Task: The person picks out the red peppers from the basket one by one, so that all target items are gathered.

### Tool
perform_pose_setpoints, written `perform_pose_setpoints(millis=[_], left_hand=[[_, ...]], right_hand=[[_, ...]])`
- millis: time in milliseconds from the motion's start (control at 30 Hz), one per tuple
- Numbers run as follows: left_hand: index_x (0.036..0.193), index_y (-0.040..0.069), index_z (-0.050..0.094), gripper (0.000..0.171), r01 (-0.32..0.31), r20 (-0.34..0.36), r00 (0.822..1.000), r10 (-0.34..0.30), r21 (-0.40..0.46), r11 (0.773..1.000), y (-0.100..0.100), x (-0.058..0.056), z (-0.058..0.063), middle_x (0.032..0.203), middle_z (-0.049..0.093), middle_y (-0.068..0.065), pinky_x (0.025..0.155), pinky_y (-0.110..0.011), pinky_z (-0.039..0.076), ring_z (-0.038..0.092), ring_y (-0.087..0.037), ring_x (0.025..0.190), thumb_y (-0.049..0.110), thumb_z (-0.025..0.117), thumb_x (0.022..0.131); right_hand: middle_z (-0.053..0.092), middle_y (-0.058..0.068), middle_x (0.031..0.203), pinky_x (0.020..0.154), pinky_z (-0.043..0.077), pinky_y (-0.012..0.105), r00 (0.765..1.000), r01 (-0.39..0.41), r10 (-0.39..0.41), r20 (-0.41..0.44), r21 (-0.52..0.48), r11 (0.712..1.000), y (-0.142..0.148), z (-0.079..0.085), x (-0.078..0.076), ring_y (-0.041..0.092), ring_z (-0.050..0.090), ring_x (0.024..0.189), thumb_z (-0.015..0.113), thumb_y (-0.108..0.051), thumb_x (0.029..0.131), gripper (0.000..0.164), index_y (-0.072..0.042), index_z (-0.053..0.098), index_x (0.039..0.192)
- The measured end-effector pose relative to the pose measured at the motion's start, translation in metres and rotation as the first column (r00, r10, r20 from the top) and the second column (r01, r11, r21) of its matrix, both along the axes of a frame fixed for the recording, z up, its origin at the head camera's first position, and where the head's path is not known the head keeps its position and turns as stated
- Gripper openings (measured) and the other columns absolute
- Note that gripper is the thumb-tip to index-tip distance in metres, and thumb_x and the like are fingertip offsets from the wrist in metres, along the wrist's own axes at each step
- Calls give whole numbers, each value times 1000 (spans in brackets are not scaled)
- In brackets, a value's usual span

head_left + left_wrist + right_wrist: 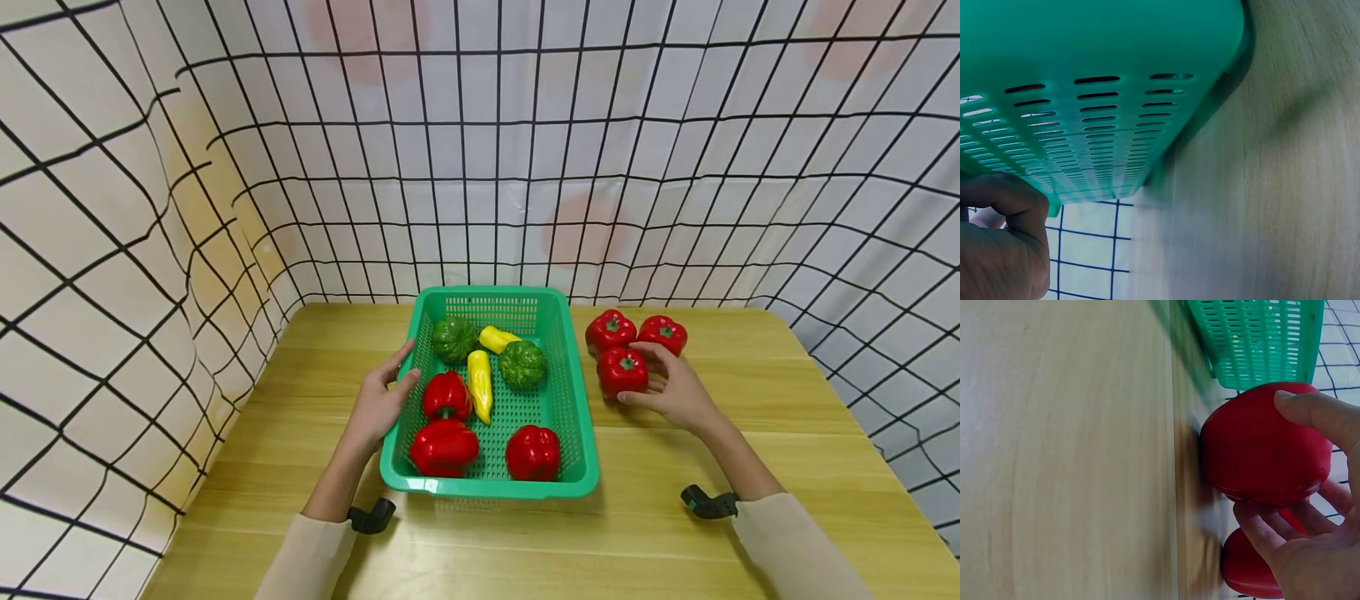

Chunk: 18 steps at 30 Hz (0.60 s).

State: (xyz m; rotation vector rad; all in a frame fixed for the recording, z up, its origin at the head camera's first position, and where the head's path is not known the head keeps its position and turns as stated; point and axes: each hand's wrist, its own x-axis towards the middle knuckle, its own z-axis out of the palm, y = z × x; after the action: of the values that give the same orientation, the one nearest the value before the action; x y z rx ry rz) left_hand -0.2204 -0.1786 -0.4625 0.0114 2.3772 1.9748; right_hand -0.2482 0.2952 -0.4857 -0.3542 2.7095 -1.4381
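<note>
My left hand (378,406) grips the left rim of a green plastic basket (583,417); in the left wrist view its curled fingers (1013,200) are at the slotted side wall. Around a red bell pepper (622,372) to the right of the basket, my right hand (675,390) has its thumb and fingers. The right wrist view shows the thumb on one side of this bell pepper (1263,447) and the fingers on the other. Two more red bell peppers (611,331) (663,333) stand just behind it on the table.
Inside the basket lie several red bell peppers (533,453), two bumpy green vegetables (453,338) and two long yellow peppers (480,387). The wooden table (675,533) ends at a white curtain with a black grid (480,167) behind and at both sides.
</note>
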Motion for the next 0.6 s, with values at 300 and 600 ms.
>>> perform_pose_setpoints(millis=[300, 600], left_hand=[[157, 34, 44, 54, 1, -2, 1000, -1, 3, 1000, -1, -1, -2, 138, 59, -28, 73, -43, 66, 72, -30, 95, 23, 59, 106], [158, 33, 43, 54, 7, -4, 1000, -7, -3, 1000, -1, 0, -1, 135, 61, -28, 71, -42, 66, 73, -29, 91, 24, 58, 107]], right_hand=[[39, 22, 158, 110, 45, 52, 1000, 1, -2, -10, -2, 1000, 3, 3, 5, 48, 45, 141, 87, -24, 85, 90, -11, 35, 158], [47, 21, 154, 111, 44, 44, 993, 42, -33, -117, 74, 996, 5, 21, 12, 42, 48, 140, 85, -30, 87, 84, -9, 39, 155]])
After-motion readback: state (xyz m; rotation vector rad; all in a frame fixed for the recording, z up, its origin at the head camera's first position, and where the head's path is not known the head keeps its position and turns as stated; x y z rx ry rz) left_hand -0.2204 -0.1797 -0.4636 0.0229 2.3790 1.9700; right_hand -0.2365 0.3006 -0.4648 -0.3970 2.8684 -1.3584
